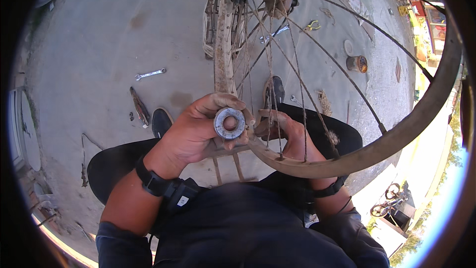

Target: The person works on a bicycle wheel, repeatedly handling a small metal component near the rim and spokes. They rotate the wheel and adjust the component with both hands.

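Left hand [196, 133] has its fingers pinching a thick grey metal ring [230, 112], hole toward camera, just beside the wheel rim [317, 169]. Right hand [283, 125] is behind the spokes [300, 74] with bent fingers, can't tell if they're clamped on anything. Wrench [150, 74] on the ground [99, 44] to the left, yellow-handled pliers [313, 25] up right

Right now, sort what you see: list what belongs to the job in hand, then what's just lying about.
Seemingly in the job:
metal ring, held in the left hand
spoked wheel, its rim close to the right hand

Apparently just lying about, on the ground:
wrench at left
yellow-handled pliers
rusty can
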`<state>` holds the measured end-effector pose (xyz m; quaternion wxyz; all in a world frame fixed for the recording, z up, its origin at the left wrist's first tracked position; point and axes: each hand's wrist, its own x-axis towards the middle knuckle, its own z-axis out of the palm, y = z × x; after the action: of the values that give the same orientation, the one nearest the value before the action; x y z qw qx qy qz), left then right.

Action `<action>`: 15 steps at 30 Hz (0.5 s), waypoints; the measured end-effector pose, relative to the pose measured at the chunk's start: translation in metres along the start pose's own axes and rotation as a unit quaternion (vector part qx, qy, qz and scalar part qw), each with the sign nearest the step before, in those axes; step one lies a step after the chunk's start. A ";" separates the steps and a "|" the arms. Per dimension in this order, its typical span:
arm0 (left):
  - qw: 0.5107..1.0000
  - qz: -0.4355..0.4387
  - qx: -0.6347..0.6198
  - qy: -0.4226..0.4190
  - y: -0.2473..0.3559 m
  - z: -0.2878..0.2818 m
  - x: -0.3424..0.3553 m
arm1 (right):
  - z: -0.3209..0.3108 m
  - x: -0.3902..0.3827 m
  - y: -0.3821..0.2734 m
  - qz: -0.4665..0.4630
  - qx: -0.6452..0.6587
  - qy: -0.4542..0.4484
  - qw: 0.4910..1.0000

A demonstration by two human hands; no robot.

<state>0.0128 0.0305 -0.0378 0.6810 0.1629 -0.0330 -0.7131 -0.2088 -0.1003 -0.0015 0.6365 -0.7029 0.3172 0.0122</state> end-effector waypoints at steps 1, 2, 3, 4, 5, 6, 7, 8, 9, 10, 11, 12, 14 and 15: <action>1.000 0.003 -0.006 -0.005 0.000 0.001 0.000 | 0.000 0.001 0.003 0.002 0.026 0.003 1.000; 1.000 0.003 -0.005 -0.003 0.000 0.001 0.000 | -0.002 0.003 0.005 -0.002 0.024 -0.008 1.000; 1.000 0.004 -0.004 -0.002 0.000 0.002 0.000 | -0.003 0.003 0.007 0.002 0.027 -0.014 1.000; 1.000 0.004 -0.004 -0.002 0.000 0.002 0.000 | -0.004 0.003 0.008 0.006 0.031 -0.019 0.999; 1.000 0.000 0.000 0.001 0.000 0.001 0.000 | -0.004 0.002 0.010 0.019 0.040 -0.018 0.999; 1.000 -0.003 0.005 0.004 0.000 0.001 0.000 | -0.004 0.002 0.010 0.029 0.050 -0.017 0.998; 1.000 -0.005 0.009 0.008 0.001 0.001 -0.001 | -0.003 0.002 0.010 0.039 0.060 -0.017 0.997; 1.000 -0.007 0.011 0.008 0.001 0.001 -0.002 | -0.003 0.002 0.008 0.047 0.071 -0.017 0.996; 1.000 -0.008 0.014 0.007 0.001 0.001 -0.002 | -0.002 0.002 0.006 0.049 0.070 -0.016 0.996; 1.000 -0.009 0.015 0.006 0.001 0.001 -0.002 | -0.002 0.002 0.004 0.051 0.068 -0.014 0.996; 0.999 -0.016 0.028 0.018 0.001 0.000 -0.001 | -0.002 0.002 0.003 0.047 0.054 -0.012 0.997; 0.998 -0.022 0.041 0.031 0.001 -0.001 -0.001 | -0.002 0.002 0.002 0.044 0.053 -0.011 0.998; 0.992 -0.034 0.094 0.072 0.000 -0.002 0.001 | -0.002 0.001 0.002 0.043 0.063 -0.007 0.997; 0.985 -0.038 0.136 0.102 0.000 -0.003 0.001 | -0.002 0.001 0.004 0.040 0.068 -0.009 0.997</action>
<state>0.0136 0.0297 -0.0404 0.6250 0.3267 -0.0540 -0.7069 -0.2103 -0.1026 -0.0049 0.6846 -0.6447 0.3394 0.0218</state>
